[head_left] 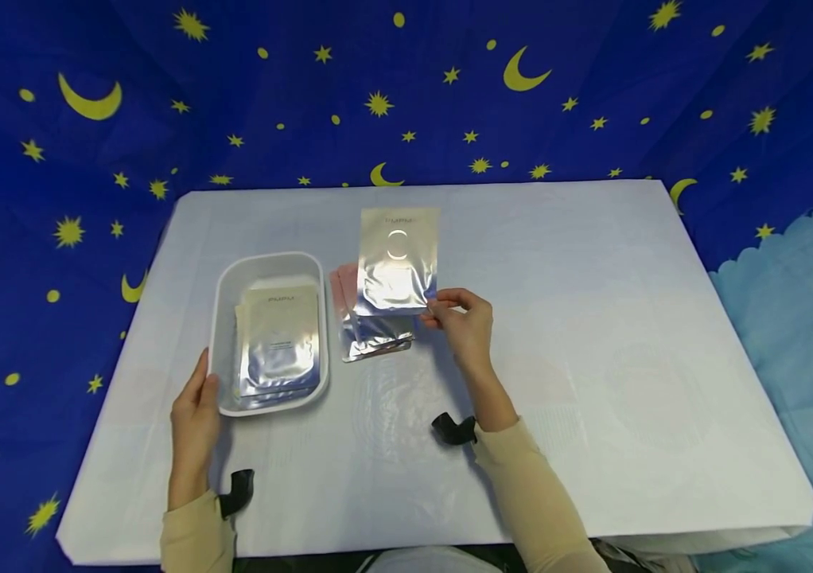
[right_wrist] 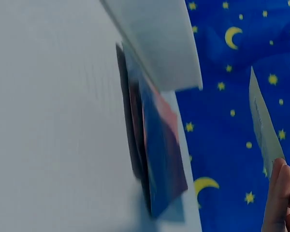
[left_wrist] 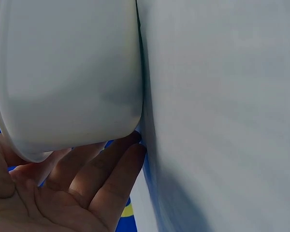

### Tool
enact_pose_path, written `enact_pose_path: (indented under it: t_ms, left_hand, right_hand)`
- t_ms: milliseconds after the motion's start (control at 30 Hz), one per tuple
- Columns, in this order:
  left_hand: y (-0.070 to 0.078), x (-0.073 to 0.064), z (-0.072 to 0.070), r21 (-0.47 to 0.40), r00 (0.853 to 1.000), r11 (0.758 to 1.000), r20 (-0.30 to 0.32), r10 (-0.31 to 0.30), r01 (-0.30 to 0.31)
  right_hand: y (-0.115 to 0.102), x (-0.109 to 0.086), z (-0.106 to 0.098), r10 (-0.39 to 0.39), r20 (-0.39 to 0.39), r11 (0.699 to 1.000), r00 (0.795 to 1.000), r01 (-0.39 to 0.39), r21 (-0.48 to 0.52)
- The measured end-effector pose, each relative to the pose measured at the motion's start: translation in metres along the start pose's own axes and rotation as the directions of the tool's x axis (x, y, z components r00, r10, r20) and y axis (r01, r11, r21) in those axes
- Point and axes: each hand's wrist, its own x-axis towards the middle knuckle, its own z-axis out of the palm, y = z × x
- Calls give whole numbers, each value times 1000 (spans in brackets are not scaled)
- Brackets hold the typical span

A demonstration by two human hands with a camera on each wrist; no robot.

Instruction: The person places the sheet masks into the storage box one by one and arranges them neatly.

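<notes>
My right hand pinches the lower right corner of a silver foil packet between thumb and fingers. In the right wrist view this packet appears nearly edge-on, raised off the table. Below it lies a loose pile of packets, some pink and some silver, partly hidden by the held one. A white plastic tub stands left of the pile with several silver packets stacked flat inside. At the tub's near left corner my left hand holds its edge, thumb by the rim and fingers along the outer wall.
A white cloth covers the table. Behind and to the left hangs a blue curtain with yellow moons and stars. Light blue fabric hangs at the right. Black wrist mounts stick out from both sleeves.
</notes>
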Motion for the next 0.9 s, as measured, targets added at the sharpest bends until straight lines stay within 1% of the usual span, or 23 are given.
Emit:
enact_pose_path:
  t_ms: [100, 233, 333, 400, 433, 533, 633, 767, 867, 900]
  left_hand:
    - [0, 0, 0, 5, 1000, 1000, -3, -2, 2]
    - [-2, 0, 0, 7, 1000, 1000, 0, -10, 10]
    - [-3, 0, -1, 7, 1000, 1000, 1, -20, 20]
    - [-3, 0, -1, 6, 1000, 1000, 4, -27, 27]
    - [-3, 1, -1, 7, 1000, 1000, 4, -30, 30]
    - [-3, 1, -1, 6, 999, 999, 7, -35, 35]
    - [-2, 0, 0, 6, 1000, 1000, 2, -26, 26]
    - [-1, -1, 0, -1, 1000, 1000, -1, -19, 19]
    - [-1, -1, 0, 5, 1000, 1000, -2, -13, 13]
    - [-1, -1, 0, 6, 1000, 1000, -2, -9, 9]
  right_hand:
    - [1, -8, 12, -20, 55, 1000, 998, 19, 15]
    - [3, -22, 33, -44, 140, 999, 989, 43, 14]
    - [6, -33, 52, -63, 207, 998, 976, 66, -10]
    - [9, -41, 64, -94, 252, 994, 963, 105, -32]
    - [11, -44, 70, -119, 273, 989, 955, 137, -49]
    - [18, -53, 85, -212, 314, 962, 926, 255, -103]
    - [23, -61, 96, -279, 333, 918, 901, 352, -184]
    - [27, -70, 107, -318, 369, 876, 873, 420, -237]
    - [28, -75, 111, -345, 415, 848, 842, 469, -245]
    - [28, -77, 112, -357, 428, 831, 830, 492, -261]
